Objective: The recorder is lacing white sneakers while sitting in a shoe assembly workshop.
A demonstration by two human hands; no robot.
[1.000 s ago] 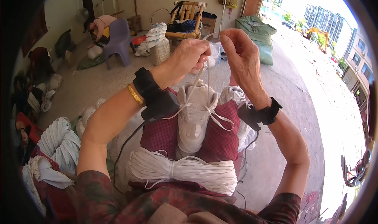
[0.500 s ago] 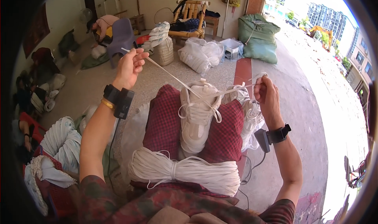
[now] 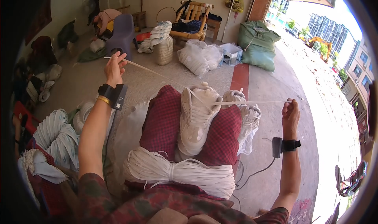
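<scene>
Between my knees, covered in red and dark checked cloth, a white sneaker [image 3: 195, 121] is held with its toe toward me. My left hand [image 3: 115, 68] pinches one end of its white shoelace [image 3: 157, 73], up and out to the left. Far to the right, my right hand [image 3: 290, 113] is closed on the other end. Both lace halves run straight and taut from the top of the shoe. Across my lap lies a thick bundle of white laces [image 3: 197, 176], tied round its middle.
More white sneakers [image 3: 249, 119] stand right of my knee. Coiled white bundles [image 3: 59, 135] lie at left. Ahead are a plastic bag of white goods [image 3: 201, 56], a bamboo chair [image 3: 193, 21], green sacks [image 3: 258, 45] and a purple chair [image 3: 122, 33] near another person [image 3: 104, 21].
My hands have moved farther apart, the right one well out to the right and lower. The lace loops over the shoe's front are gone, and both lace halves are pulled out longer.
</scene>
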